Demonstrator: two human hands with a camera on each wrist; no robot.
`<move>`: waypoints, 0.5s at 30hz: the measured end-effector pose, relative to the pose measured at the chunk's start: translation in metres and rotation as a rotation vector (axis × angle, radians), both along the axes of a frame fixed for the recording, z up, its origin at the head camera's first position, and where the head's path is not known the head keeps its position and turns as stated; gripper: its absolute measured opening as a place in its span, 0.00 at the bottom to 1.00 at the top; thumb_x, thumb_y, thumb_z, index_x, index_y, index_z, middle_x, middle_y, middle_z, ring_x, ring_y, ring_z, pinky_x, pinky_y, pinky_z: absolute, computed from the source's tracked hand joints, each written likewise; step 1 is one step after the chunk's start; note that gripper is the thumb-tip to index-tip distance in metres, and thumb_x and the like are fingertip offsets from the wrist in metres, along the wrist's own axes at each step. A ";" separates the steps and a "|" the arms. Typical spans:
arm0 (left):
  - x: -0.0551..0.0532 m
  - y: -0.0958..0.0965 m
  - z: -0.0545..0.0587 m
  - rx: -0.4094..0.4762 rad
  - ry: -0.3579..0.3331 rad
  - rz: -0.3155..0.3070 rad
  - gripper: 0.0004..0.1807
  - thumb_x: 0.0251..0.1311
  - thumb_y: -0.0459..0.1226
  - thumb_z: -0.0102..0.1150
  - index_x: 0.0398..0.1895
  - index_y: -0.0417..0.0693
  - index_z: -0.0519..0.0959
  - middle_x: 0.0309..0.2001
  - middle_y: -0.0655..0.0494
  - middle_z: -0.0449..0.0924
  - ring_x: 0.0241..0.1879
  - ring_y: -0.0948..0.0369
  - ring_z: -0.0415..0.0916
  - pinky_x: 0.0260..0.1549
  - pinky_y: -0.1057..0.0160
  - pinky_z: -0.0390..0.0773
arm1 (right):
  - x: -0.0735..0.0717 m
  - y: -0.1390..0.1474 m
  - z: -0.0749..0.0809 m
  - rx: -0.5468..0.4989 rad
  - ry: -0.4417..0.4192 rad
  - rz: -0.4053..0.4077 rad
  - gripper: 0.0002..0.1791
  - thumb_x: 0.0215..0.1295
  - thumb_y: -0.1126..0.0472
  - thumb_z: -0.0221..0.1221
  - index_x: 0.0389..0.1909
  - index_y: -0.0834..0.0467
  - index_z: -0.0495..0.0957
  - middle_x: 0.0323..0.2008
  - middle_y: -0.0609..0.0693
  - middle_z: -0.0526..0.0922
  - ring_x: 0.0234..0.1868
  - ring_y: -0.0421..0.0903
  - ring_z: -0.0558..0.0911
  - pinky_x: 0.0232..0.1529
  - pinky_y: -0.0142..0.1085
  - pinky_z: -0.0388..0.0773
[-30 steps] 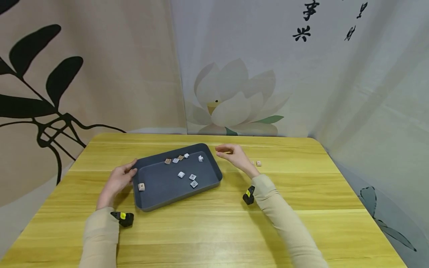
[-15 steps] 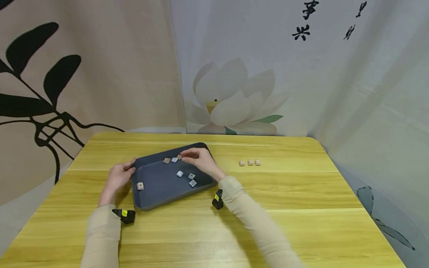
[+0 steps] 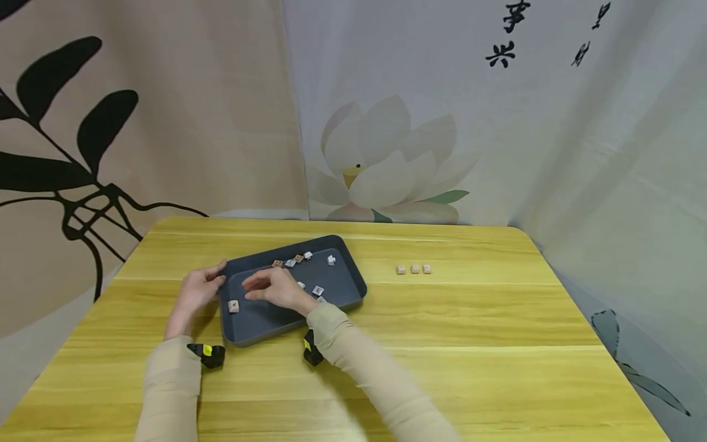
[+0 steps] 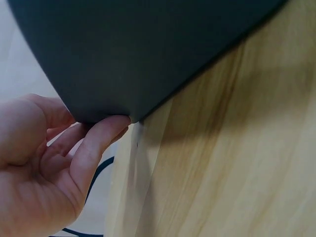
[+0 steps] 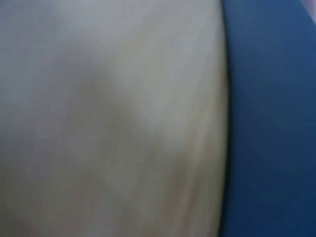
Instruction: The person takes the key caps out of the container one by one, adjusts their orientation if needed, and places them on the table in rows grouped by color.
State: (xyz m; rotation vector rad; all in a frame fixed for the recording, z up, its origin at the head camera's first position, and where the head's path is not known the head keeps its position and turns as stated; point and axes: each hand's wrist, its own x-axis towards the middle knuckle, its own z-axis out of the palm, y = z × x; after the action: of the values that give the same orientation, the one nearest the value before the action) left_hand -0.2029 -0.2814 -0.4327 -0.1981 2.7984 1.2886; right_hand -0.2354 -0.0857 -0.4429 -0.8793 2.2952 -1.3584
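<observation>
A dark grey tray [image 3: 259,334] sits tilted on the wooden table, holding several small square pieces that look like keycaps. At its far left corner my left hand [image 3: 199,291] pinches the rim; the left wrist view shows the thumb and fingers of that hand [image 4: 64,163] on the tray wall [image 4: 138,49]. My right hand [image 3: 282,290] hovers over the tray, fingers loosely bent, with nothing visible between them. Just left of its fingertips lies a pale keycap [image 3: 234,306]. White and brown keycaps [image 3: 299,258] lie along the far side, some others partly hidden by the right hand.
Right of the tray, three pale keycaps stand in a short row [image 3: 415,269] on the table [image 3: 497,319]. A printed curtain [image 3: 386,92] hangs behind the table's back edge. The right wrist view is blurred, showing tabletop and the tray's side [image 5: 271,123].
My right hand has swept left from beyond the tray's right side, across the tray, towards the pale keycap at the left. The left hand keeps its hold on the rim.
</observation>
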 end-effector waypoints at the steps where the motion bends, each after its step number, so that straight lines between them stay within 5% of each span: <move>1: 0.000 0.000 0.000 0.004 -0.002 -0.002 0.25 0.68 0.31 0.44 0.68 0.38 0.61 0.62 0.27 0.64 0.50 0.47 0.76 0.29 0.75 0.79 | 0.002 -0.004 -0.002 0.009 -0.006 0.003 0.16 0.61 0.61 0.63 0.50 0.58 0.82 0.46 0.50 0.86 0.43 0.35 0.83 0.40 0.19 0.78; 15: -0.001 -0.002 -0.001 0.030 -0.020 -0.018 0.25 0.69 0.32 0.43 0.69 0.40 0.59 0.63 0.28 0.64 0.56 0.44 0.72 0.33 0.71 0.83 | 0.013 -0.032 -0.008 0.183 0.087 0.002 0.17 0.57 0.60 0.67 0.48 0.52 0.83 0.46 0.42 0.86 0.46 0.35 0.82 0.41 0.17 0.75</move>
State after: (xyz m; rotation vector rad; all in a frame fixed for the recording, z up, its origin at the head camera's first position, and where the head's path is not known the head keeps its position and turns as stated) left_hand -0.2040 -0.2830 -0.4340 -0.1830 2.7557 1.3163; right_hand -0.2226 -0.1174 -0.4507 -0.8970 2.4362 -1.1079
